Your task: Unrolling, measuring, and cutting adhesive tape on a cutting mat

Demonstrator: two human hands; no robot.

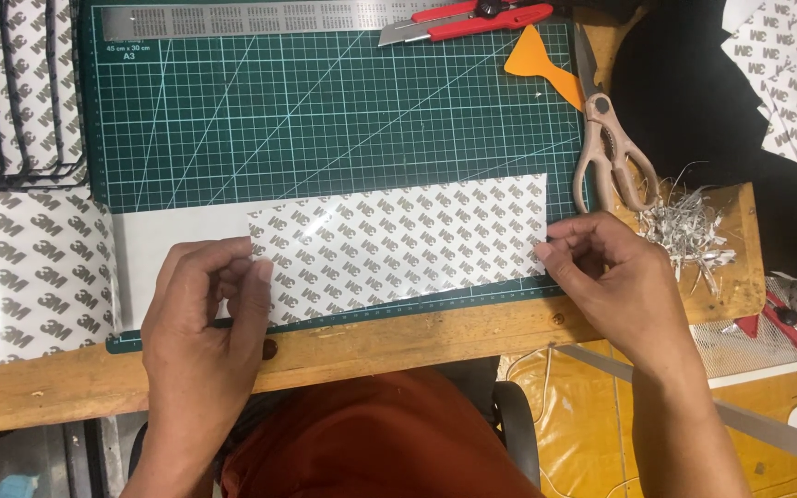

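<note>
No containers in sight. Our left hand (207,318) pinches the left end of the patterned adhesive sheet (398,244), our right hand (612,281) pinches its right edge; sheet lies flat between both on the green cutting mat (325,120). Scissors (609,148) just beyond the right hand.

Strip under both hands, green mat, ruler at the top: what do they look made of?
Strip: looks like glossy release-liner paper or film with a repeating grey print; glare streaks run across it.
Mat: likely matte rubbery plastic, dark green with a pale printed grid.
Ruler: brushed steel by its look, grey with fine markings.
The left hand and right hand pinch the strip's ends.
</note>
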